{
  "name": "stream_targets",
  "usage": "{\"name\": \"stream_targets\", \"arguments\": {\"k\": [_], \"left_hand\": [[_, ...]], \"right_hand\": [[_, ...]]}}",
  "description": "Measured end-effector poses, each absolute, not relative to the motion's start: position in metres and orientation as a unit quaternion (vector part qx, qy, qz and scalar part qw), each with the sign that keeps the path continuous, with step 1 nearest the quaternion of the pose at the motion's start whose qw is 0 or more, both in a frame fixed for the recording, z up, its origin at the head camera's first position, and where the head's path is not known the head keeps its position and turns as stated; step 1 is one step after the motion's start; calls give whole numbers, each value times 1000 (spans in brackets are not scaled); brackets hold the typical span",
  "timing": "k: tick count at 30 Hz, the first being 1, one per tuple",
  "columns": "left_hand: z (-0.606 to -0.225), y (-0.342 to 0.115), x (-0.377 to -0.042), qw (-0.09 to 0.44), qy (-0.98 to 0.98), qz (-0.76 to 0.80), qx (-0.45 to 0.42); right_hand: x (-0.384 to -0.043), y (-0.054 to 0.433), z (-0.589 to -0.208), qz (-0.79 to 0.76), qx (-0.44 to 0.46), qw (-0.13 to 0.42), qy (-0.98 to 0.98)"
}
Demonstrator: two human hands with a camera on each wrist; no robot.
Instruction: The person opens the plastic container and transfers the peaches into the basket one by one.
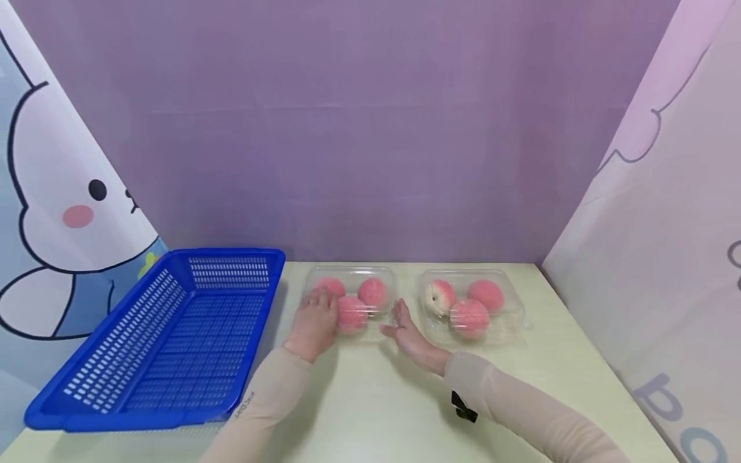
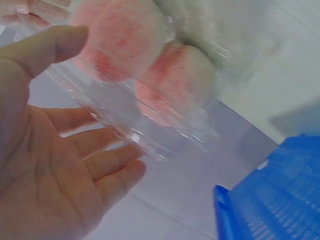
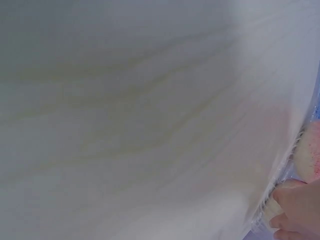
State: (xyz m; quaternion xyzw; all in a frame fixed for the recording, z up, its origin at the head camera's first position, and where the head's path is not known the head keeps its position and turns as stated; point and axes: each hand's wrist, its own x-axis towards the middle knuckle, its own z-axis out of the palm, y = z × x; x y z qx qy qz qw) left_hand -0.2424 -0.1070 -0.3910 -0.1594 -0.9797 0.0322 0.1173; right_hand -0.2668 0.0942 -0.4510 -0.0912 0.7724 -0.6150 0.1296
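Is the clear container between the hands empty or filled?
Not empty: the clear container holds three pink peaches, visible through its plastic.

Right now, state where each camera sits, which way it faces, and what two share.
Head: worn on the head, facing forward and down at the left hand, right hand, sleeves, clear boxes of peaches and blue basket.
Left wrist: on that wrist, facing the left hand's palm, peaches and part of the blue basket.
Right wrist: on that wrist; pale cloth mostly hides its direction. Fingers show lower right, whose side I can't tell.
Shared: head and left wrist both show the left hand and blue basket.
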Motion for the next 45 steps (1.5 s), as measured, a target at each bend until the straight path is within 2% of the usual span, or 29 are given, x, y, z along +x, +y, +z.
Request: {"name": "stream_targets", "arguments": {"k": [6, 11, 25, 29, 33, 38, 41, 45], "left_hand": [[-391, -91, -248, 114, -972, 6, -204], [-395, -78, -254, 96, -961, 51, -255], [-406, -64, -255, 96, -956, 110, -254], [-410, -58, -254, 131, -938, 163, -275], [-415, -57, -255, 189, -915, 211, -289], [-415, -57, -258, 222, -891, 262, -297], [-410, -54, -262, 215, -891, 266, -300], [-404, -49, -264, 166, -902, 259, -302]], "right_hand": [[-266, 89, -449, -626, -87, 129, 764], [-264, 80, -453, -629, -89, 134, 760], [-261, 89, -457, -617, -93, 129, 770], [-259, 92, -454, -618, -88, 132, 770], [-260, 91, -452, -617, -87, 133, 770], [-263, 91, -453, -608, -95, 141, 776], [-266, 92, -453, -609, -97, 139, 775], [-268, 95, -452, -619, -94, 143, 767]]}}
